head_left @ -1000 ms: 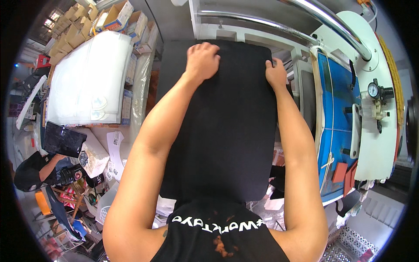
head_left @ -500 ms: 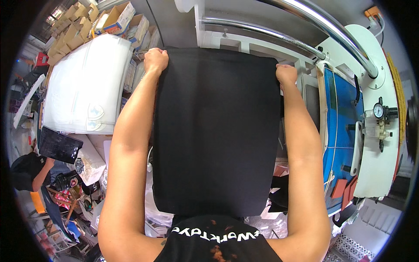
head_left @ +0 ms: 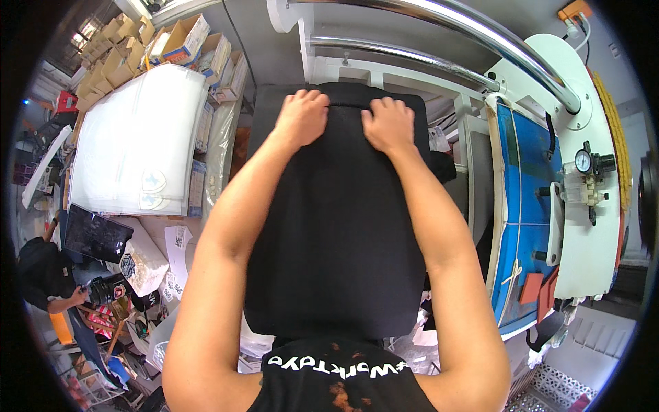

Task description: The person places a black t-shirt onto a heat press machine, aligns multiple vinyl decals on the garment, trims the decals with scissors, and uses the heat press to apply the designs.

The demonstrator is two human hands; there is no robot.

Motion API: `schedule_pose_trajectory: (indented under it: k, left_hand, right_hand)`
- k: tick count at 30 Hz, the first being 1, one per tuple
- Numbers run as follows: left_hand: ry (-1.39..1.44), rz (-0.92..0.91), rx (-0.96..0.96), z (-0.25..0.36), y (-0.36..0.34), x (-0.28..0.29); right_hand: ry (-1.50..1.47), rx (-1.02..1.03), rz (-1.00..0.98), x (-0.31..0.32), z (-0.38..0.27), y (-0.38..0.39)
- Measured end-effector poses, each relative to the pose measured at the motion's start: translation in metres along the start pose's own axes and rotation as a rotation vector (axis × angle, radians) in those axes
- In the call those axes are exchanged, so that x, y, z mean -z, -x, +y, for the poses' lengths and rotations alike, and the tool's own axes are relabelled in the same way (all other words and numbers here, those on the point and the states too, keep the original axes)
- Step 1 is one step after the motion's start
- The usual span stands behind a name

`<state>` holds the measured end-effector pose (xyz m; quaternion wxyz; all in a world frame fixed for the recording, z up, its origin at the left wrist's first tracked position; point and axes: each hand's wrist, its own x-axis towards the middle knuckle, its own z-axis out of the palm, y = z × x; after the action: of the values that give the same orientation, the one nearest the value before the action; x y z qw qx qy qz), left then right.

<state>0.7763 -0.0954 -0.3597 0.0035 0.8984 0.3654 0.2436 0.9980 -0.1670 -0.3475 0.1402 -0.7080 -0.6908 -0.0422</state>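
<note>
A black T-shirt (head_left: 336, 226) is stretched smooth over a flat board (head_left: 264, 103), whose dark far-left corner shows bare. Near the far end, my left hand (head_left: 302, 118) has its fingers curled on the cloth, left of a short dark neckline edge (head_left: 350, 105). My right hand (head_left: 390, 125) pinches the cloth on the other side of that edge, a small gap from the left. Both sets of fingertips are partly hidden. A bunched black piece of cloth (head_left: 443, 165), perhaps a sleeve, hangs off the board's right side.
White machine frame and chrome bars (head_left: 412, 58) stand beyond the board. To the right are a blue-meshed screen frame (head_left: 525, 206) and a pressure gauge (head_left: 583, 161). White sheets (head_left: 137, 137) and cardboard boxes (head_left: 185, 38) lie left. Another person (head_left: 44, 275) holds a camera at far left.
Both hands have moved inward from the shirt's far corners to its neckline. The cloth's far edge has changed shape, baring the board's far-left corner, and a black fold now hangs at right.
</note>
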Motion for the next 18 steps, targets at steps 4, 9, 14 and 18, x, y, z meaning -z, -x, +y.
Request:
schedule_pose_trajectory:
  k: [4,9,14,18]
  left_hand:
    - [-0.066,0.219,0.174,-0.059,0.059,0.058]
    - [1.21,-0.593,1.464,-0.069,0.187,0.084]
    - [2.066,0.127,0.835,-0.08,0.205,0.012]
    - [1.98,0.347,0.933,-0.146,0.192,0.017]
  right_hand:
    - [0.087,-0.283,0.164,0.026,0.079,0.052]
    - [-1.344,-1.309,-0.721,0.021,0.121,0.177]
    - [-2.281,-0.871,-0.147,-0.024,0.12,0.184]
    - [-1.833,-0.809,0.6,-0.029,0.164,0.147]
